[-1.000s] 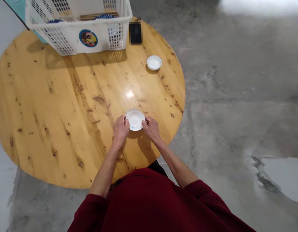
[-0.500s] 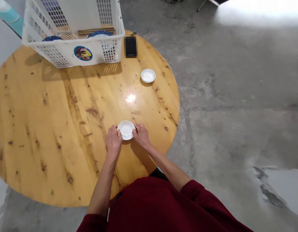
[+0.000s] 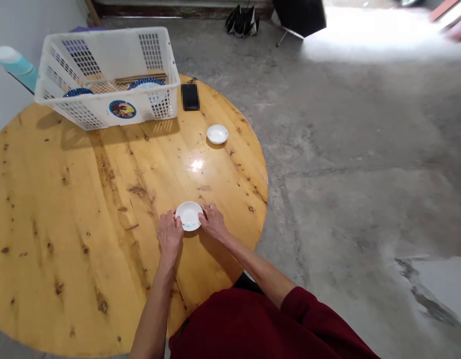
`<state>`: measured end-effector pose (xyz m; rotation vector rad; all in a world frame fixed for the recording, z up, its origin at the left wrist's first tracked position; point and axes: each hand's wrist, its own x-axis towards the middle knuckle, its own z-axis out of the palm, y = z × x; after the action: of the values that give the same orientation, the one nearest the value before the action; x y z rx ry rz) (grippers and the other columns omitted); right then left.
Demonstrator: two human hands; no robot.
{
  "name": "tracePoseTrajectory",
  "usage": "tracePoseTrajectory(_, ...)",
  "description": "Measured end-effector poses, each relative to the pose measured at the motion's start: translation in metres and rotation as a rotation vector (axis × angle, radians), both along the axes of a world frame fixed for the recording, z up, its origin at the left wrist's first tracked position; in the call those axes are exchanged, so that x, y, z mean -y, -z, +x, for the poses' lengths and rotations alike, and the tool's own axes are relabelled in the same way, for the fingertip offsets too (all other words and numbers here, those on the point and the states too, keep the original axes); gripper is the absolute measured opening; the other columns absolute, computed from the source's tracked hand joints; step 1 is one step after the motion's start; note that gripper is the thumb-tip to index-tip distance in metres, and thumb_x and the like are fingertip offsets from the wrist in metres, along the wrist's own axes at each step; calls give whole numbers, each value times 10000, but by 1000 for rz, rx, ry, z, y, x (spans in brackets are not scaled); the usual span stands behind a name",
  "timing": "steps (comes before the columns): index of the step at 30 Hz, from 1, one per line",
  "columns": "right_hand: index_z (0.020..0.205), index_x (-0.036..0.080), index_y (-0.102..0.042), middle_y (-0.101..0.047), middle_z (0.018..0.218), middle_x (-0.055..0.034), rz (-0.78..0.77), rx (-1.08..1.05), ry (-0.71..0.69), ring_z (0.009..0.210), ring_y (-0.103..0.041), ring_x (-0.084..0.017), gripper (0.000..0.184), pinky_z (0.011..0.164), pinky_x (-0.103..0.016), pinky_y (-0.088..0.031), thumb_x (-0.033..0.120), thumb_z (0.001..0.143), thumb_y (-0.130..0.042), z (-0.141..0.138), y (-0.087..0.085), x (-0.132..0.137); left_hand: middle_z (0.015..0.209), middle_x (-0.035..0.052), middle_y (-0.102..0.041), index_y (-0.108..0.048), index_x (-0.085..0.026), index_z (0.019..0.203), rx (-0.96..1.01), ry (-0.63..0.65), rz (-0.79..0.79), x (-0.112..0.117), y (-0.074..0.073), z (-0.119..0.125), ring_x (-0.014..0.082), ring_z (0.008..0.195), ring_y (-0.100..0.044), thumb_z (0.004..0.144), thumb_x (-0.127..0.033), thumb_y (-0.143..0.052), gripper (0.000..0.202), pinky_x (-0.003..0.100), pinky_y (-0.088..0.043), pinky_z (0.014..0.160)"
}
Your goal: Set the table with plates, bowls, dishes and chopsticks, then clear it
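Observation:
A small white dish (image 3: pixel 189 215) with a faint pattern on its near inner side is in front of me, at the near part of the round wooden table. My left hand (image 3: pixel 170 230) grips its left rim, thumb on top and fingers curled at the outer side. On the opposite rim, my right hand (image 3: pixel 213 220) holds it the same way. The fingertips beneath the rim are hidden. Farther off to the right sits a second small white dish (image 3: pixel 217 133), or a short stack of them, untouched.
A white plastic basket (image 3: pixel 99 112) with blue-patterned dishes and sticks stands at the table's (image 3: pixel 80 199) far left. Beside it lies a blurred black object (image 3: pixel 190 96). A turquoise-and-white object (image 3: pixel 17 67) is behind the basket's left side. Concrete floor (image 3: pixel 357 199) lies beyond the table's right edge.
The camera view has tilted up, so the table and its contents appear lower, and more of the floor beyond shows. Both hands keep hold of the dish.

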<state>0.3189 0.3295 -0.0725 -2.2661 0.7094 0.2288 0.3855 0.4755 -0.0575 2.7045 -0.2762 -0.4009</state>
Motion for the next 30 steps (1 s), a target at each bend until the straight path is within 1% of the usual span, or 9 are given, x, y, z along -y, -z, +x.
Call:
tracePoseTrajectory(2,1352,164,-633,-630,1129,-112,67,22,-1,1010,-593,-205,425,890,-285,-437,313,978,-498,-4,3,2,1153,156,-688,-620,-152,1273,-29,-21,-37,-3,2,0,280,1060,-656,970,-296,-483,362,372,-498,886)
tracePoseTrajectory(4,1281,140,-664,-649,1098,-104,123,37,7,973,-587,-187,395,862,-269,-423,332,971,-511,-5,5,2,1160,154,-696,-627,-147,1238,-88,-17,-87,-6,5,1,269,1051,-661,985,-325,-454,354,367,-493,890)
tracePoseTrajectory(9,1030,98,-727,-661,954,-90,131,88,75,817,-541,-145,295,759,-239,-379,259,903,-514,-3,10,-1,1004,139,-726,-659,-150,984,-158,32,-106,-5,9,3,255,909,-677,991,-303,-385,313,330,-474,785)
tracePoseTrajectory(12,926,104,-724,-667,835,-62,184,114,125,725,-513,-130,266,681,-223,-346,224,839,-503,-12,11,-4,984,130,-733,-652,-153,955,-190,41,-107,-6,7,-7,248,895,-680,978,-279,-429,258,309,-448,750)
tracePoseTrajectory(15,891,110,-716,-687,805,-64,219,122,162,697,-522,-136,273,651,-221,-338,232,788,-494,-39,10,-10,986,111,-732,-635,-153,961,-262,46,-141,-13,4,-30,226,886,-671,972,-244,-462,195,294,-430,740)
tracePoseTrajectory(19,975,109,-718,-727,870,-91,273,116,237,733,-597,-164,371,679,-239,-392,295,758,-480,-92,8,-29,944,70,-708,-591,-157,927,-368,73,-231,-30,1,-70,181,841,-644,971,-195,-469,135,268,-414,729)
tracePoseTrajectory(21,946,119,-708,-729,852,-92,286,135,300,738,-623,-180,381,693,-256,-425,340,741,-474,-119,7,-43,928,55,-697,-579,-162,918,-408,112,-246,-39,-1,-87,169,836,-632,971,-183,-470,124,262,-404,730)
tracePoseTrajectory(26,833,167,-656,-722,822,-102,360,235,485,733,-655,-224,379,688,-310,-497,470,680,-489,-170,0,-77,948,44,-685,-588,-168,947,-437,264,-183,-54,-9,-115,160,853,-608,966,-197,-486,107,261,-378,733)
tracePoseTrajectory(30,838,160,-650,-692,781,-92,415,208,588,669,-611,-207,456,607,-301,-479,538,634,-497,-193,-7,-85,1004,51,-690,-592,-173,969,-440,355,-120,-52,-25,-130,166,890,-605,966,-213,-483,116,267,-370,748)
